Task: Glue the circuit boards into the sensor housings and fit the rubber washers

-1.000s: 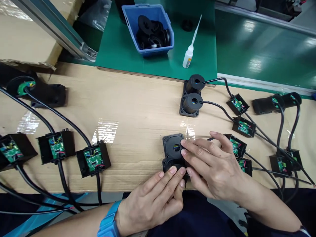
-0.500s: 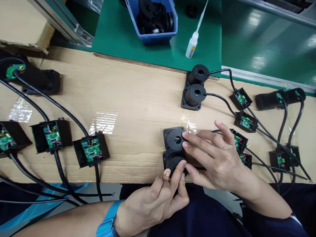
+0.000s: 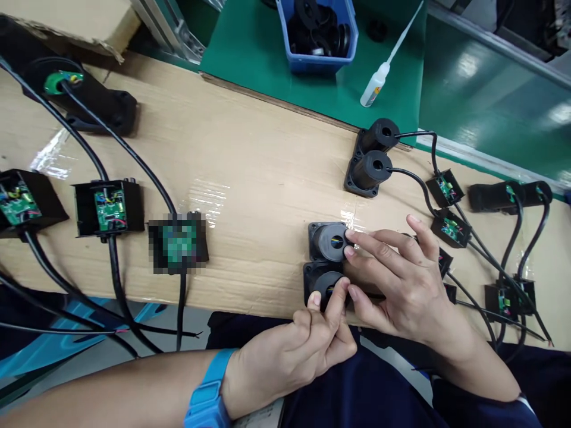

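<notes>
Two black cylindrical housings with square flanged bases stand side by side in front of me. Coloured wires show through the round hole in the top of the farther housing (image 3: pixel 329 241). At the nearer housing (image 3: pixel 322 284), the index fingertip of my left hand (image 3: pixel 298 351) presses on the rim of its top, the other fingers curled. My right hand (image 3: pixel 401 285) has its fingers stretched and apart, two fingertips touching the farther housing's right side. Its thumb is close to the nearer housing. The fingers partly hide the nearer housing's top and right side.
Two more housings (image 3: pixel 372 169) stand behind, cabled to open boxes with green circuit boards (image 3: pixel 451 227). Similar wired boxes (image 3: pixel 109 208) line the left. At the back are a blue bin (image 3: pixel 321 62) of black parts and a thin-nozzled bottle (image 3: pixel 375 86). Cardboard (image 3: pixel 254 178) covers the table.
The view has shifted, so the housings and hands appear slightly farther right. Both hands keep nearly the same pose at the two housings.
</notes>
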Available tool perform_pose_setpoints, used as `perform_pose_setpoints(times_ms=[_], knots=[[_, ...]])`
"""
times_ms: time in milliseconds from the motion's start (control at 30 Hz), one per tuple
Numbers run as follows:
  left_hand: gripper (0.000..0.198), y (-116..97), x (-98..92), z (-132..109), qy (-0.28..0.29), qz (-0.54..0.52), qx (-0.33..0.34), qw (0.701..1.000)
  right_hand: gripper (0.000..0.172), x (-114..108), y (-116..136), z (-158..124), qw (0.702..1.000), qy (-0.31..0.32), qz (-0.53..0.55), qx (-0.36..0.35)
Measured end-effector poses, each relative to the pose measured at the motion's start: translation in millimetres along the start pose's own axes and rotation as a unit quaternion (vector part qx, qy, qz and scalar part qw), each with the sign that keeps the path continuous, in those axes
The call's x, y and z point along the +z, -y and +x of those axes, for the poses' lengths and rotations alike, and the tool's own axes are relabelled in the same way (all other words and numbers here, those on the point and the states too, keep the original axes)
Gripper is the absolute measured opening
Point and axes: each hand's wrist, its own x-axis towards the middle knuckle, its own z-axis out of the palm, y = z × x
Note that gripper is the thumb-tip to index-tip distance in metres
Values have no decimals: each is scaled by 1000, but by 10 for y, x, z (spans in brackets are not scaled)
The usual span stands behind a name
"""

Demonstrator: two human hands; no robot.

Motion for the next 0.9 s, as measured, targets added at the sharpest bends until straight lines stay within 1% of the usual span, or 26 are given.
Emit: perform_pose_setpoints(times_ms=[100, 167, 233, 367, 433, 500, 667, 900], knots=[[14, -4, 32, -15, -26, -14, -23, 999, 23, -24, -3, 12, 1000, 11, 5, 1], [12, 16, 67, -32, -43, -45, -39, 997, 24, -36, -5, 20, 1000, 12, 7, -3], [11, 48, 101, -43, -46, -82, -47, 994, 25, -42, -8, 24, 1000, 11, 7, -9], [4, 130, 133, -25, -29, -137, -29, 990, 25, -40, -15, 20, 1000, 11, 9, -8], [10, 174, 130, 2, -13, -168, -14, 986, 25, -37, -20, 19, 1000, 13, 14, -5], [12, 215, 123, 30, 0, -190, -3, 982, 26, -36, -28, 20, 1000, 10, 17, -7], [11, 267, 123, 49, 4, -214, -11, 977, 29, -36, -47, 25, 1000, 22, 19, -12], [21, 246, 103, 35, 19, -227, -8, 974, 33, -34, -34, 12, 999, 15, 20, -20]])
